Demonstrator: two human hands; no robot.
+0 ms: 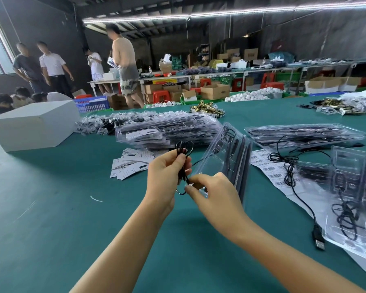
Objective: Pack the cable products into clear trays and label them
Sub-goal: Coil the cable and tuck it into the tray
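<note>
My left hand (167,176) grips a coiled black cable (183,150) above the green table (51,218), loops sticking out above and below the fingers. My right hand (211,193) pinches the cable's lower end with thumb and forefinger, and its palm is against the bottom edge of a clear tray (226,157) that stands tilted on the table. Whether the right hand also holds the tray I cannot tell. A loose black USB cable (294,178) lies to the right across a sheet of barcode labels (266,166).
Stacks of filled clear trays (167,130) lie behind my hands, another stack at the far right (304,134), more trays at the right edge (355,197). White paper cards (131,161) are scattered at left centre. A white box (34,123) stands far left. Several people stand beyond.
</note>
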